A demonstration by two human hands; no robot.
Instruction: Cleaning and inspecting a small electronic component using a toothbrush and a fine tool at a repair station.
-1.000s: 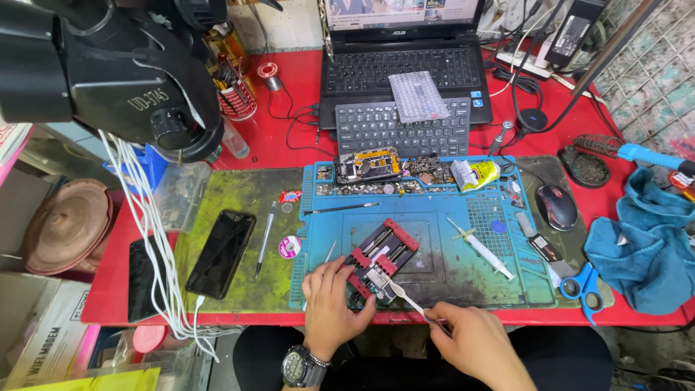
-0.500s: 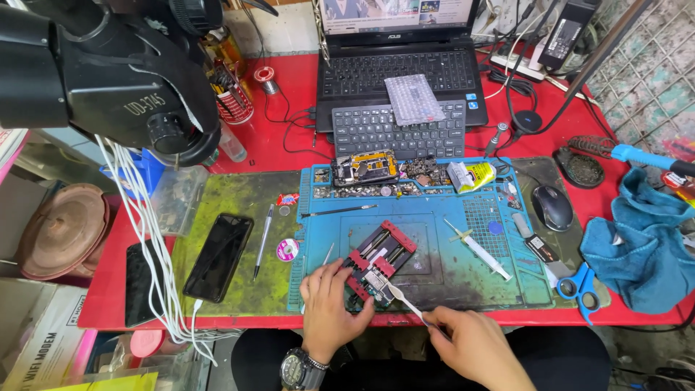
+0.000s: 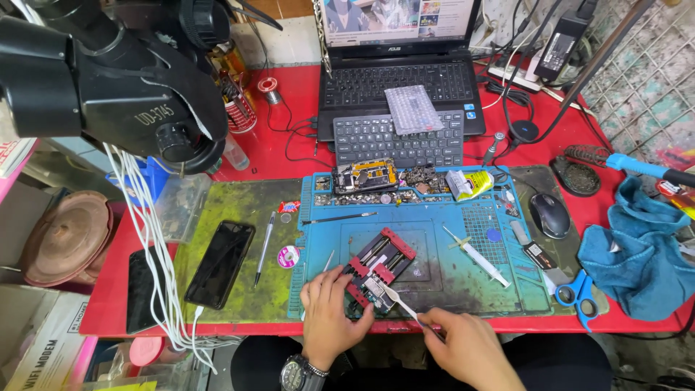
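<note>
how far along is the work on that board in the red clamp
Done: a small circuit board sits clamped in the red holder on the blue mat. In hand: the left hand steadies the holder while the right hand puts tweezers to the board. Left: the board is in the clamp, and the black phone lies apart on the green mat.

A red clamp [image 3: 376,269] on a blue mat [image 3: 434,239], a green mat [image 3: 239,210], red table [image 3: 289,137], teal cloth [image 3: 637,253]

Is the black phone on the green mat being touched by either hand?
No: the black phone lies alone on the green mat, while both hands work at the red holder on the blue mat.
</note>
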